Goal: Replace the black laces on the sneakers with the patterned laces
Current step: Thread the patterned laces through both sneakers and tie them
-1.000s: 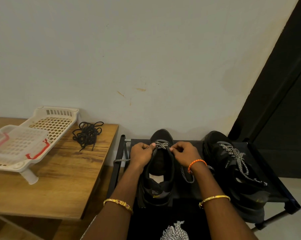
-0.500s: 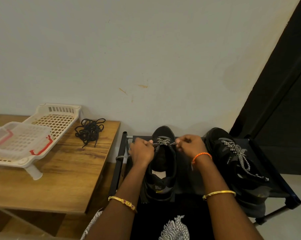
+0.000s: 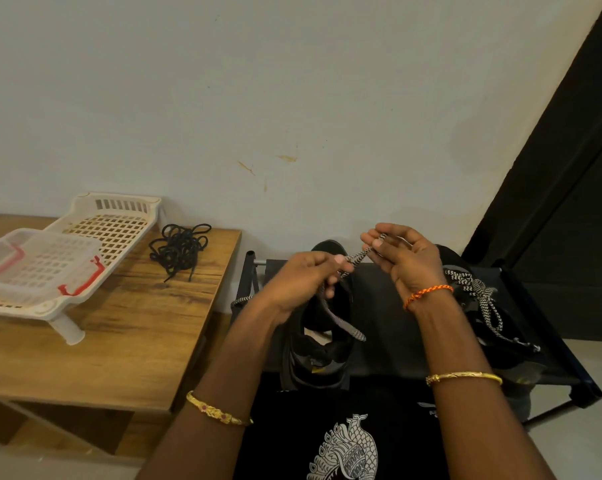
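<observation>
With both hands, left point(image 3: 301, 282) and right point(image 3: 401, 258), pinching the patterned lace point(image 3: 358, 257) taut above the near-left sneaker point(image 3: 322, 355) on the rack, we risk uneven ends if either pinch slips.

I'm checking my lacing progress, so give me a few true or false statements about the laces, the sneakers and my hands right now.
1. Both hands hold the patterned lace. True: the left hand and right hand pinch it above the near sneaker.
2. The black laces lie inside the white basket. False: they sit piled on the wooden table, beside the basket.
3. The other sneaker already carries a patterned lace. True.
4. The sneakers stand on the wooden table. False: they stand on the black rack.
</observation>
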